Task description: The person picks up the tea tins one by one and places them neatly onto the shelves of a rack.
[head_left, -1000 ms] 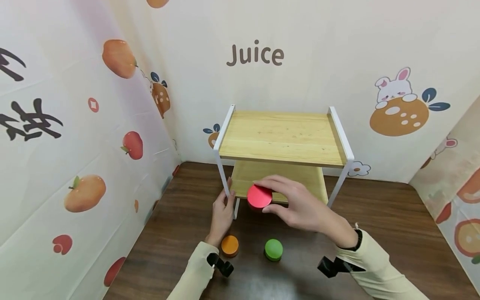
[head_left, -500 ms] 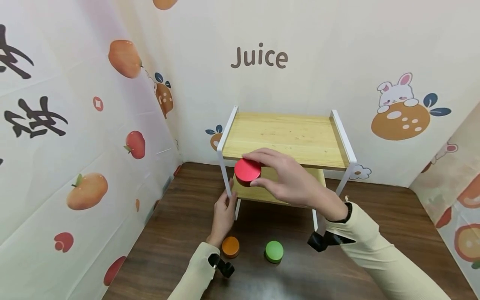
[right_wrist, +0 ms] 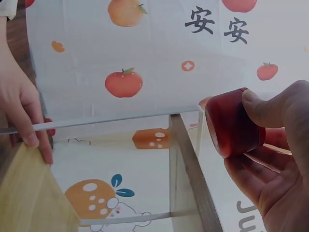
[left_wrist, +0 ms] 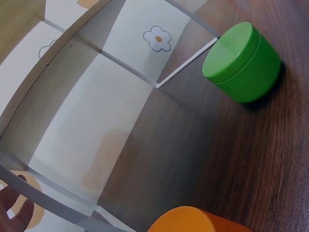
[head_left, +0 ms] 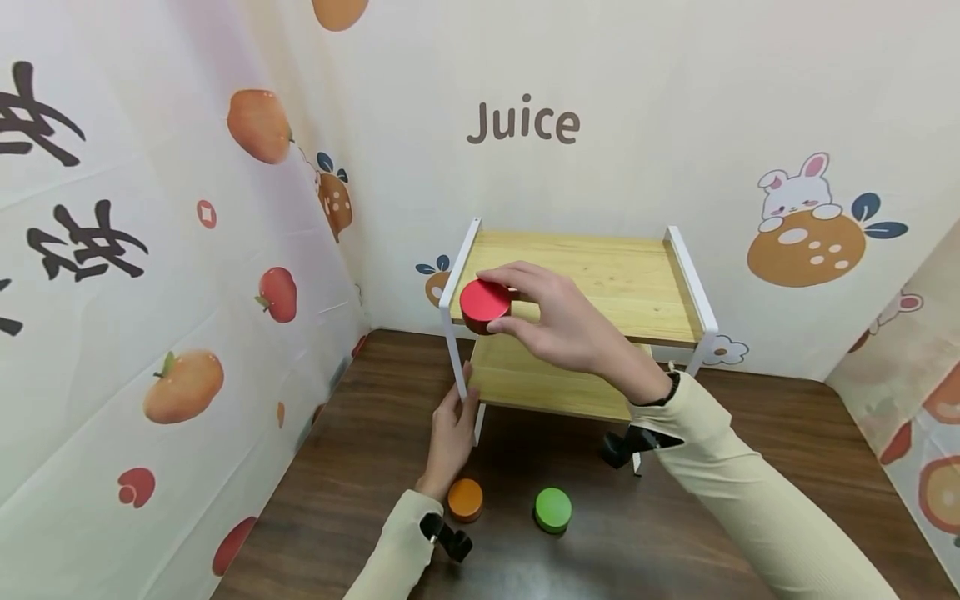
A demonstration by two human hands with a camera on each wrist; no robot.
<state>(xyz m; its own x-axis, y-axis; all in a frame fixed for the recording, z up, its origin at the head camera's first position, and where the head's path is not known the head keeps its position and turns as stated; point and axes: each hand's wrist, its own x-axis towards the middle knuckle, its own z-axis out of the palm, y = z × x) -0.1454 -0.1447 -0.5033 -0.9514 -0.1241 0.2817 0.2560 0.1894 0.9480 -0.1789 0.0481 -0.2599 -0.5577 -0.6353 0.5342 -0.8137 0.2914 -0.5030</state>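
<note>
My right hand [head_left: 558, 321] holds a small red round lidded tin [head_left: 485, 302] between thumb and fingers, over the left front corner of the rack's upper wooden shelf [head_left: 622, 279]. In the right wrist view the red tin [right_wrist: 234, 123] is tilted, thumb on one side and fingers underneath. Lower down, my left hand [head_left: 450, 433] grips the rack's white left front leg [head_left: 454, 358] beside the lower shelf [head_left: 540, 375]. An orange round tin [head_left: 466, 500] stands on the table close to my left wrist, with a green lidded tin [head_left: 553, 510] to its right.
The two-tier rack with white metal sides stands on a dark wood table [head_left: 697, 508] against a printed cloth backdrop [head_left: 630, 133]. Another printed cloth [head_left: 195, 317] hangs along the left. Black wrist cameras [head_left: 450, 540] sit at both sleeves.
My right hand has lifted the red tin from in front of the lower shelf up and slightly left to the upper shelf's level. My left hand stays on the rack leg.
</note>
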